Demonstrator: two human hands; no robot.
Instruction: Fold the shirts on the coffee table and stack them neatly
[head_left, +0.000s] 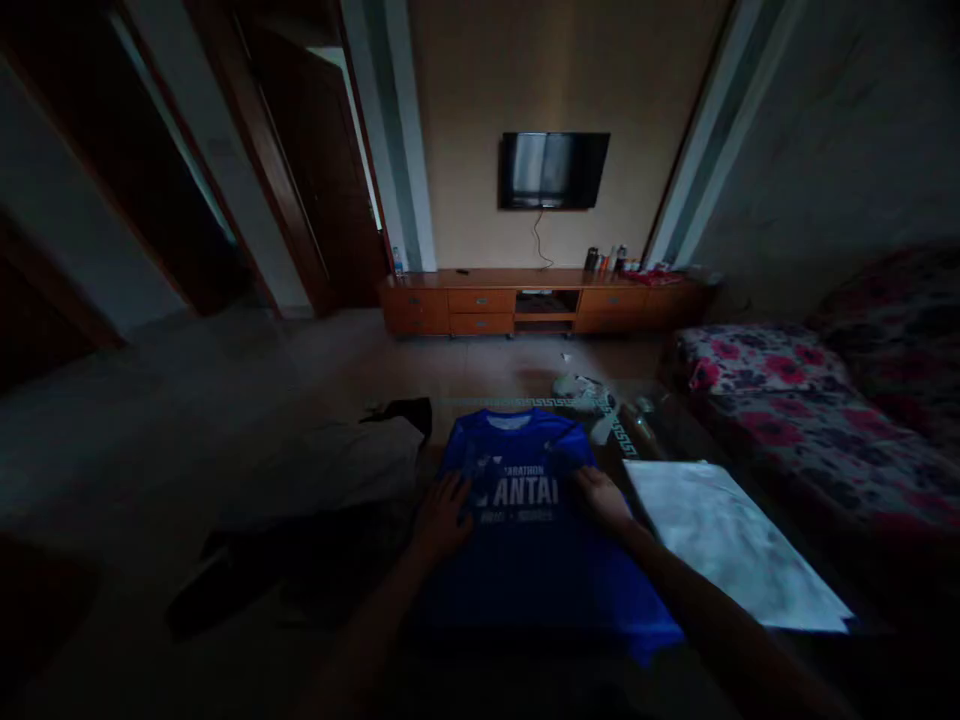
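A blue T-shirt lies spread face up in front of me, its collar at the far end and white lettering across the chest. My left hand rests on the shirt's left side, fingers apart, holding nothing. On the right side of the chest, my right hand lies on the fabric with its fingers stretched out; the dimness blurs their tips. Right of the shirt is a flat whitish piece, folded cloth or plastic. Grey and black clothes lie in a heap to the left.
The shirt lies on a dark glass-topped table with a patterned border. A flowered sofa stands to the right. Ahead are a wooden cabinet with bottles on it and a wall television. The room is dim.
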